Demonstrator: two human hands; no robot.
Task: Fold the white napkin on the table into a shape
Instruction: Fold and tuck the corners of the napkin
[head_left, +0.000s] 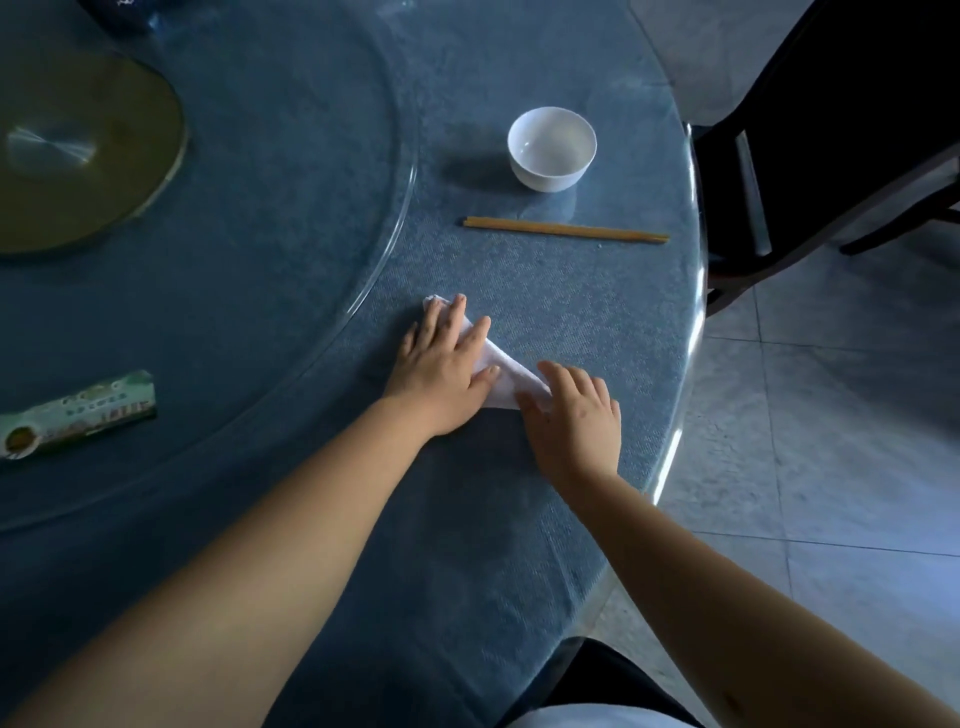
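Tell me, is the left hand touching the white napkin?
Touching. The head view shows the left hand lying flat on the white napkin, fingers spread across the cloth with no gap visible.

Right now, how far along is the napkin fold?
Done: the white napkin is already folded down to a small, roughly triangular wedge on the blue table. In hand: the left hand lies flat on its far part, and the right hand presses its near corner. Left: any final shape; it lies flat. The bowl and chopsticks sit apart.
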